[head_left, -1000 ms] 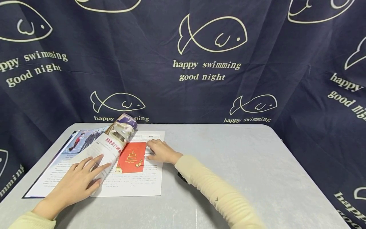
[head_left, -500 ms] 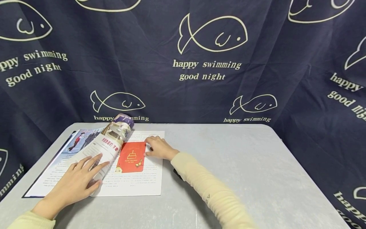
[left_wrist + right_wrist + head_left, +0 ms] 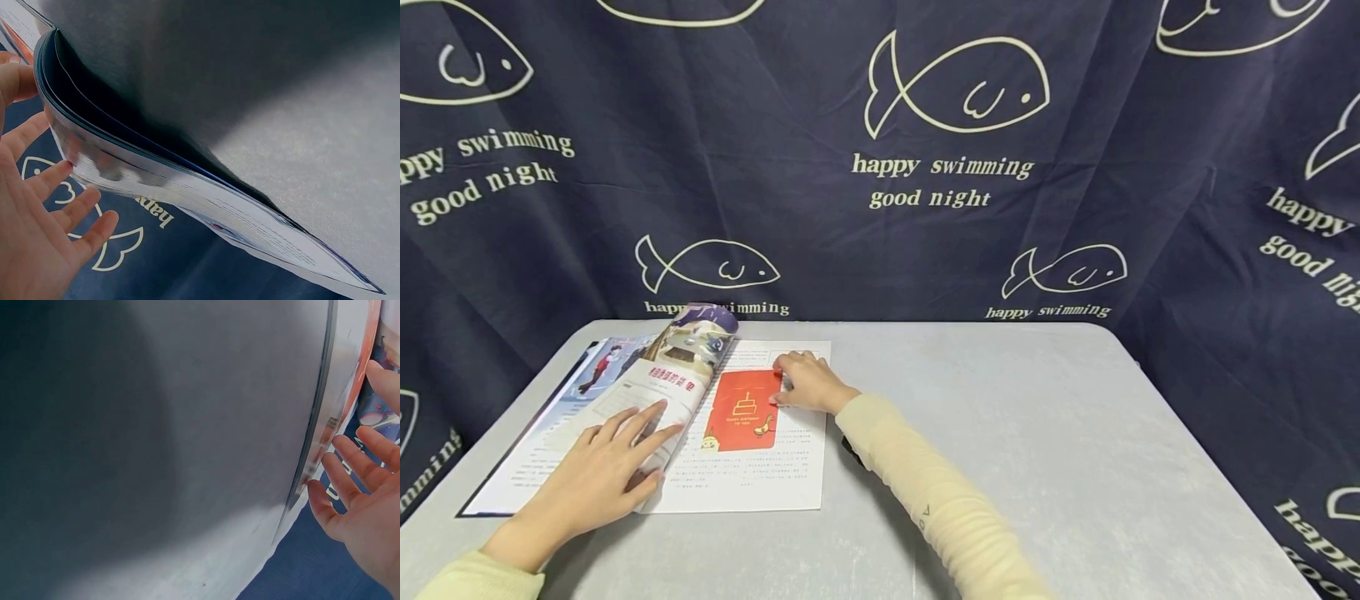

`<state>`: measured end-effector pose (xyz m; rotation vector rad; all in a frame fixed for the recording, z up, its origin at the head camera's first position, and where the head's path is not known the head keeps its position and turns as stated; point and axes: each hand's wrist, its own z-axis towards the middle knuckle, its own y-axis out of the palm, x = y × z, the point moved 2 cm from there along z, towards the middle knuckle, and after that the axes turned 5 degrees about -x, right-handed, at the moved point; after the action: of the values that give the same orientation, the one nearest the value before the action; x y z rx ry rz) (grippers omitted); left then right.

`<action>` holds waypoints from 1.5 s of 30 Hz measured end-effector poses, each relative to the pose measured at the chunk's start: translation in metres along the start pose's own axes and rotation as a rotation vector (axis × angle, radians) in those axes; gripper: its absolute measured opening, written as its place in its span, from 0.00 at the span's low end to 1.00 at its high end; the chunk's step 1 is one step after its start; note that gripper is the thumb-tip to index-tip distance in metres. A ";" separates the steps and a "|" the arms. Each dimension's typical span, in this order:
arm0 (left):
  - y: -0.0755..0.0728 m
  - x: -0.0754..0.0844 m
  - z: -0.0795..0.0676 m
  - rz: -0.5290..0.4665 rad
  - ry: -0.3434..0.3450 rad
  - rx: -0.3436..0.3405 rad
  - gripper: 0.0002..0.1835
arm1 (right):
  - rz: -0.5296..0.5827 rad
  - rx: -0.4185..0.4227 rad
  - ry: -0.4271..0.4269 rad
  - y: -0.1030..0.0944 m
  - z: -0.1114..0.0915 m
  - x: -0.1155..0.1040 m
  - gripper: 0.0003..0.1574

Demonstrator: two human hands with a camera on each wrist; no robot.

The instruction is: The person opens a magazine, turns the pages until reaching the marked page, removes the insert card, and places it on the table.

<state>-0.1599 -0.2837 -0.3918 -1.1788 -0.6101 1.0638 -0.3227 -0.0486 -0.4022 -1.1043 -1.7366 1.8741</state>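
Note:
An open magazine (image 3: 797, 492) lies on the table, with several of its left-hand pages (image 3: 673, 379) arched up and curling at the top. On its right page lies a red birthday card (image 3: 737, 412) with a gold cake drawing. My left hand (image 3: 602, 462), fingers spread, rests on the arched pages near the fold; the left wrist view shows the fingertips along the bent stack (image 3: 112, 150). At the card's right edge, my right hand (image 3: 808, 383) touches it with thumb and index finger. Its fingers (image 3: 347, 478) look relaxed and nearly straight in the right wrist view.
The grey table (image 3: 1015, 433) extends to the right of the magazine. A dark blue curtain (image 3: 820, 108) with fish drawings and lettering hangs behind and around the table.
The curled pages have shifted left and flattened somewhat, showing more of their printed side. My right hand has moved slightly left, onto the card's edge. My left hand stays nearly still.

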 end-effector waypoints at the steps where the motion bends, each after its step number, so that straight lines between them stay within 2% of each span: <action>1: 0.000 0.000 0.000 0.000 0.000 0.000 0.32 | -0.003 -0.001 0.005 0.000 0.001 -0.001 0.30; 17: 0.002 0.001 -0.001 0.014 -0.054 -0.076 0.28 | -0.048 -0.017 0.071 0.001 0.007 -0.011 0.34; 33: 0.004 0.004 0.005 -0.038 -0.199 -0.281 0.35 | -0.037 -0.006 0.121 0.002 0.009 -0.014 0.34; 45: 0.004 0.006 0.005 -0.060 -0.214 -0.324 0.36 | 0.024 0.002 0.156 0.002 0.009 -0.016 0.35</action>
<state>-0.1628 -0.2758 -0.3953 -1.3242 -1.0080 1.0735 -0.3191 -0.0667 -0.4002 -1.2400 -1.6413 1.7527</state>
